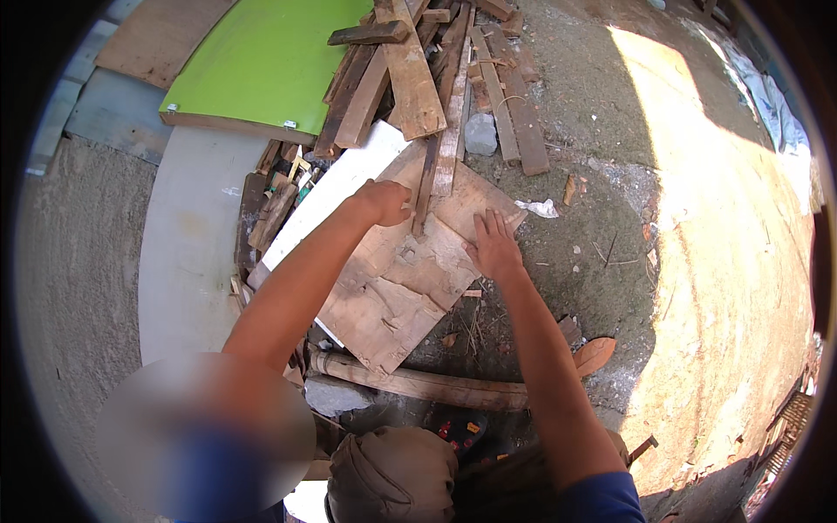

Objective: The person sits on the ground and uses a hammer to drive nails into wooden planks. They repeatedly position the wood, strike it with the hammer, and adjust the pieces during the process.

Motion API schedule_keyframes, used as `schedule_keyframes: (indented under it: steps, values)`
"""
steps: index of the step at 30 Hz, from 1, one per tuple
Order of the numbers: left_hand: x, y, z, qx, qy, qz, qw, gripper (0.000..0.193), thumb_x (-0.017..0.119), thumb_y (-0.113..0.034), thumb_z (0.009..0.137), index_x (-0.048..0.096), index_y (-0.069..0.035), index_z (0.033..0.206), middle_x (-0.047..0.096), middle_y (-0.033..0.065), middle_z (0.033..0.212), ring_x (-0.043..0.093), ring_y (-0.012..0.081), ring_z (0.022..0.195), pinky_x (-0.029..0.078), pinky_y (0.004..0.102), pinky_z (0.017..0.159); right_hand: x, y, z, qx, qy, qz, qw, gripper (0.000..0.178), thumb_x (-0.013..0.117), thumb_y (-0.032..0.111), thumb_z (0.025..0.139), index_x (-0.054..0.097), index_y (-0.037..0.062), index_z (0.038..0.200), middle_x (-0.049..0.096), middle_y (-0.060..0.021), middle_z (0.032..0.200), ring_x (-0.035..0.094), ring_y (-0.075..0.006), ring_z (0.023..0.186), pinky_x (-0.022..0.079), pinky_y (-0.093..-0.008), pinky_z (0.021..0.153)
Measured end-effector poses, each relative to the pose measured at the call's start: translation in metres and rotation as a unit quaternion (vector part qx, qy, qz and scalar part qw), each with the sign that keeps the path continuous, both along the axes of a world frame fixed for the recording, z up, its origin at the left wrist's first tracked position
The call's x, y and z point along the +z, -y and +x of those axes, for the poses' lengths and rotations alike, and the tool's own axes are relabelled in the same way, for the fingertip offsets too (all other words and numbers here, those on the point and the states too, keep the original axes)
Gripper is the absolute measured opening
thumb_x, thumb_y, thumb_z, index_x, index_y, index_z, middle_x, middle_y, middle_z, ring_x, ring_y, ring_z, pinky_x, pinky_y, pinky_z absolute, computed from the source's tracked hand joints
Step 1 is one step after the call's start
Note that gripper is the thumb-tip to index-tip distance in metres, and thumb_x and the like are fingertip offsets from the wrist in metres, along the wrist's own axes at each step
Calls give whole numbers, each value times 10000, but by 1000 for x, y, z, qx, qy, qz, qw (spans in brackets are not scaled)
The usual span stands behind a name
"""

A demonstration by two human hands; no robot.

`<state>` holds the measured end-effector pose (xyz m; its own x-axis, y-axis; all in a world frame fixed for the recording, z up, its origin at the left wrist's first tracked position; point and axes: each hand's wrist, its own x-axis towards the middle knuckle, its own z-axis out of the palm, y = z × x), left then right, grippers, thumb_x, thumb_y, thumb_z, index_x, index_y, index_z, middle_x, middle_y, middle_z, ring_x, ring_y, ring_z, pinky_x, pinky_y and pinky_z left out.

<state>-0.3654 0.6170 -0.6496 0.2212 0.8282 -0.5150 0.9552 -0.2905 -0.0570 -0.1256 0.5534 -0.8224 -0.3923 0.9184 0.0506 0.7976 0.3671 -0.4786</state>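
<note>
A worn, peeling sheet of plywood (375, 322) lies aslant in front of me, partly over a white panel (301, 213). My right hand (495, 248) rests flat near its right edge, fingers stretched out. Over the upper left part of the sheet is my left hand (382, 203), its fingers curled closed; whatever they may hold is hidden. Just right of that hand, a narrow dark wooden strip (425, 187) reaches down onto the plywood from a pile of old planks (410, 78).
Left of the planks lies a bright green panel (261, 61), with a pale grey board (187, 235) below it. Wood scraps (275, 209) sit beside the white panel. A wooden pole (436, 385) and a stone (336, 395) lie close to my knees. Two planks (514, 105) rest on the ground.
</note>
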Motion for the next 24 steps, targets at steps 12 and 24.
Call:
schedule_keyframes:
  steps: [12,24]
  values:
    - [-132,-46,-61,271,323,366,830,327,661,-183,895,635,7,1161,634,213,1204,604,361,1148,486,425,994,-37,17,-10,9,-1,42,999,740,522,465,975,340,20,1538,233,-259,1620,221,-401,1510,157,-553,1221]
    - [-187,-195,-81,138,172,367,904,545,618,-129,880,455,12,1381,378,243,1532,327,359,1465,272,446,1218,-29,7,-12,0,3,28,1000,708,586,416,941,398,34,1506,271,-236,1613,248,-401,1501,184,-559,1215]
